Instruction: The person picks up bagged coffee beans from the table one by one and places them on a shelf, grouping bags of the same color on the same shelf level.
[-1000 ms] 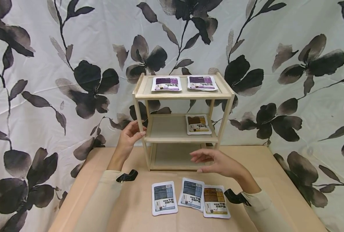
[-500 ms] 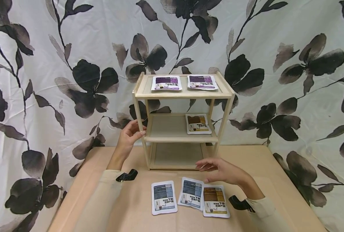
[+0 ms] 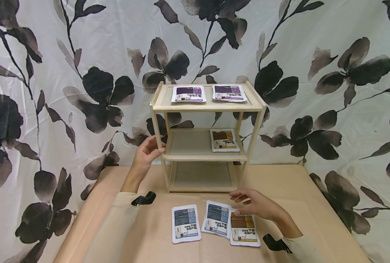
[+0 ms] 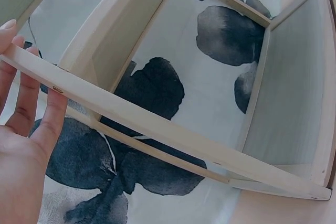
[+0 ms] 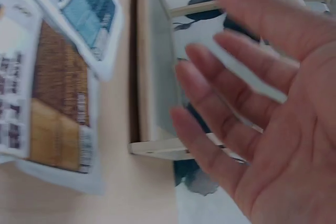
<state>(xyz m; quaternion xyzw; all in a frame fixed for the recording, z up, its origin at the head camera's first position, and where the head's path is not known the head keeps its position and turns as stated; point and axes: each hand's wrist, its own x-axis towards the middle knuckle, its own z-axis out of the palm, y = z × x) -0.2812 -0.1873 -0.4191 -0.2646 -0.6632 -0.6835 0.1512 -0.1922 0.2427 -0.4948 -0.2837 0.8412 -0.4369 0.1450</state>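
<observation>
A three-tier wooden shelf [image 3: 208,109] stands at the back of the table. My left hand [image 3: 141,160] holds its left front post, with the thumb on one side and fingers on the other in the left wrist view. My right hand [image 3: 260,207] hovers with loosely bent fingers and holds nothing. Below it, a white-edged packet with a brown and orange label [image 3: 245,231] lies on the table, its top edge partly hidden by the hand. Beside that lies a blue-labelled packet [image 3: 216,218], close against it. Another blue-labelled packet [image 3: 186,224] lies apart, further left.
Two purple-labelled packets [image 3: 189,94] lie side by side on the top tier. One brown-labelled packet [image 3: 225,140] rests on the right of the middle tier. The bottom tier [image 3: 201,175] shows bare wood. Behind the table [image 3: 168,252] hangs a flower-patterned cloth [image 3: 195,40].
My right hand has moved from in front of the bottom tier down and to the right, to above the brown packet. My left hand, the shelf and the packets stay put.
</observation>
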